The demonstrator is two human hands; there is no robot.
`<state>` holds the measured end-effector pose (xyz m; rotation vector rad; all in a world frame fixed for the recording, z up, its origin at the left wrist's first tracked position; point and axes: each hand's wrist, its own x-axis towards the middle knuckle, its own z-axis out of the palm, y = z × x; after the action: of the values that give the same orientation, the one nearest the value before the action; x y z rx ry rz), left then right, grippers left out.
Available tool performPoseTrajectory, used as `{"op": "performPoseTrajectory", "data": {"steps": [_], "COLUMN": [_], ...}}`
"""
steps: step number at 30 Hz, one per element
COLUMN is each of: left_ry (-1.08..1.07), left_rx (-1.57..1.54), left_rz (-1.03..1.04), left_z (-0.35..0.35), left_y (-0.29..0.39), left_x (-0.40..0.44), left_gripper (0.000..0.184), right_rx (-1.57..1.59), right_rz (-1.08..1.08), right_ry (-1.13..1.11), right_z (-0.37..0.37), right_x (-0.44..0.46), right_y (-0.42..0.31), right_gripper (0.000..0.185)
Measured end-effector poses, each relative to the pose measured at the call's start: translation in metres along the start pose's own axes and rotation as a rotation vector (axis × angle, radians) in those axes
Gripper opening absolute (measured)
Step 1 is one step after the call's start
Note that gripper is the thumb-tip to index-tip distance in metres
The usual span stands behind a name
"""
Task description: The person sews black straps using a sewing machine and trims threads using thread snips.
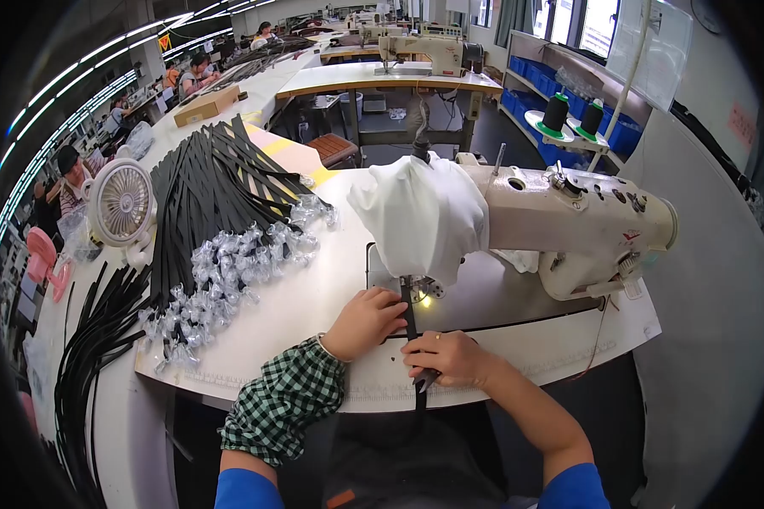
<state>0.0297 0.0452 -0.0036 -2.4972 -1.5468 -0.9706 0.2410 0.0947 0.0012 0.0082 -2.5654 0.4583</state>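
Observation:
A long black strap runs from beneath the sewing machine's head down toward my lap. My left hand, fingers together, presses on its left side just short of the needle area. Lower down, my right hand is closed around the same strap. A dark pointed piece, perhaps small snips, sticks out below the right fingers; its kind is unclear. White cloth wraps the machine head and hides much of the needle area, where a small lamp glows.
Left on the table lies a big bundle of black straps with clear plastic-wrapped ends. More black strips hang off the left edge. A white fan, thread cones and another sewing machine stand around. Several people sit far left.

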Motion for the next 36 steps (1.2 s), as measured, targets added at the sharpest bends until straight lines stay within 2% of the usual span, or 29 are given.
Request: {"op": "performPoseTrajectory", "data": {"steps": [2, 6, 15, 25, 27, 31, 36], "left_ry": [-0.005, 0.014, 0.007, 0.03, 0.006, -0.014, -0.009], "left_rx": [0.036, 0.029, 0.044, 0.132, 0.142, 0.121, 0.096], "left_rz": [0.03, 0.031, 0.043, 0.105, 0.138, 0.14, 0.053], "left_z": [-0.001, -0.001, 0.0, 0.004, 0.005, 0.003, 0.004], "left_y": [-0.004, -0.004, -0.006, -0.011, -0.014, -0.014, -0.011], "left_x": [0.004, 0.005, 0.004, 0.002, 0.002, 0.002, -0.002], "left_gripper": [0.026, 0.023, 0.024, 0.021, 0.023, 0.026, 0.03], "right_rx": [0.008, 0.023, 0.07, 0.047, 0.042, -0.007, -0.002], "right_rz": [0.0, 0.002, -0.005, -0.04, 0.013, 0.028, -0.026], "right_ry": [-0.054, -0.012, -0.06, -0.093, -0.084, -0.142, -0.107], "right_z": [-0.002, 0.0, -0.002, -0.004, 0.0, 0.002, 0.001], "right_x": [0.002, 0.002, 0.001, 0.002, -0.001, -0.006, -0.002], "right_y": [0.001, 0.001, 0.002, 0.001, 0.001, 0.006, 0.004], "right_gripper": [0.016, 0.018, 0.028, 0.027, 0.031, 0.036, 0.04]}}
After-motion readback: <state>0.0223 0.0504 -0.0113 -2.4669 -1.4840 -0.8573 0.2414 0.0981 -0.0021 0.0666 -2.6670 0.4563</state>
